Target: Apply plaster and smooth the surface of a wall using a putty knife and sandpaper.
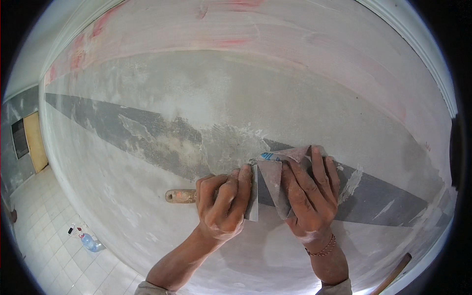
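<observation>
My left hand [221,204] is closed round a putty knife [180,196]. The worn wooden handle sticks out to the left of my fist, and the pale blade shows upright at its right side. Close by on the right, my right hand [312,199] grips a creased, folded sheet of sandpaper [274,184] with a small blue print on its back. Its fingers lie over the sheet at the wall. Both hands are at a patchy wall [295,93], over a dark grey band [383,204] marked with scraped, pale filler. Part of the sheet is hidden under my fingers.
Reddish smears mark the upper wall. A moulding [418,44] bounds it at upper right. On the tiled floor [54,241] at lower left stands a clear blue bottle [89,242] near small items. A wooden stick [393,274] leans at lower right. A yellowish panel [36,141] shows far left.
</observation>
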{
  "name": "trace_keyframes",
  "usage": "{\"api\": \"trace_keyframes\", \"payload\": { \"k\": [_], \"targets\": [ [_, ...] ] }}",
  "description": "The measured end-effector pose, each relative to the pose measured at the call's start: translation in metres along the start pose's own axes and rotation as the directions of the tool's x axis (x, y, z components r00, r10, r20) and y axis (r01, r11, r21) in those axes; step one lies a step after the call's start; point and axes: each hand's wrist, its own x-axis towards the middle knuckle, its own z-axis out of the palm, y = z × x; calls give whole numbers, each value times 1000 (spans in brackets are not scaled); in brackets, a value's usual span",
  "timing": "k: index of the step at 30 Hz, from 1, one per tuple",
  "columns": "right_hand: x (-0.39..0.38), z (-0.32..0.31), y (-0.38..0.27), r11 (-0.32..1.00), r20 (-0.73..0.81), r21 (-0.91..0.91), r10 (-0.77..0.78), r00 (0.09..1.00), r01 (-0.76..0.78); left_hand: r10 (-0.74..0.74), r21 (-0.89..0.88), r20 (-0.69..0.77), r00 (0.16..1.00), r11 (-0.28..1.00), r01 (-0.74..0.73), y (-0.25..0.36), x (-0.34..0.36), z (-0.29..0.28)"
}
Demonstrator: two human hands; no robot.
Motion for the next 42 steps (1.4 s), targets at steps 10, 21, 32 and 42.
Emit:
{"api": "trace_keyframes", "payload": {
  "k": [10, 21, 32, 42],
  "targets": [
    [-1, 4, 0, 1000, -33, 4, 19, 999, -19, -65, 7, -3, 998, 998, 65, 5, 18, 5],
    [0, 0, -3, 999, -52, 43, 27, 998, -25, -54, -2, 3, 999, 999, 54, -1, 20, 1],
    [1, 1, -1, 1000, -25, 7, 24, 999, -24, -61, -1, -20, 998, 998, 61, 5, 12, 6],
    [0, 1, -3, 998, -30, 38, 41, 999, -40, -16, 14, -11, 1000, 1000, 16, -5, 5, 3]
  ]
}}
